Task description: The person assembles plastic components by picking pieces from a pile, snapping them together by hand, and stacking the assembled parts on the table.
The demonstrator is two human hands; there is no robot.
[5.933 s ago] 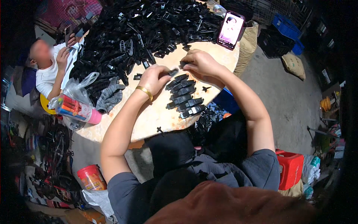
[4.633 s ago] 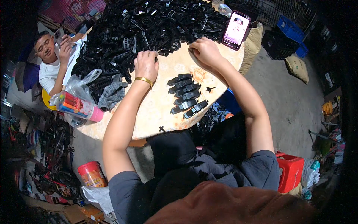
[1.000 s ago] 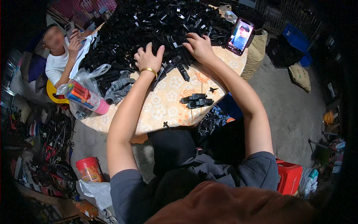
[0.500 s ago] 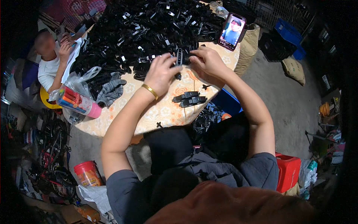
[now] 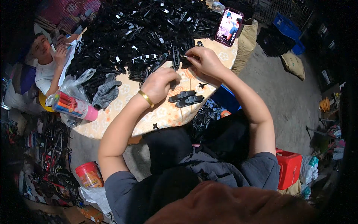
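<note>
My left hand (image 5: 159, 85) rests low over the flowered tablecloth with its fingers curled inward; what they hold, if anything, is hidden. Just beyond its fingertips a long black slotted plastic piece (image 5: 175, 58) lies at the near edge of a big heap of black plastic parts (image 5: 149, 30). At that same edge, my right hand (image 5: 206, 61) bends its fingers together beside dark parts, and any piece in them is too small to make out. Two black clip-like parts (image 5: 185, 99) lie side by side between my forearms. A small black cross-shaped piece (image 5: 202, 85) sits to their right.
A lit phone (image 5: 229, 27) stands at the far right. Left are a grey glove (image 5: 106, 91), a plastic bag and a pen-filled pink container (image 5: 72, 106). Across the table's left sits another person (image 5: 47, 69). Another cross-shaped piece (image 5: 155, 126) lies by the front edge.
My left hand has drawn back slightly toward me, away from the slotted piece. My right hand stays near the heap's edge. The phone's picture has changed.
</note>
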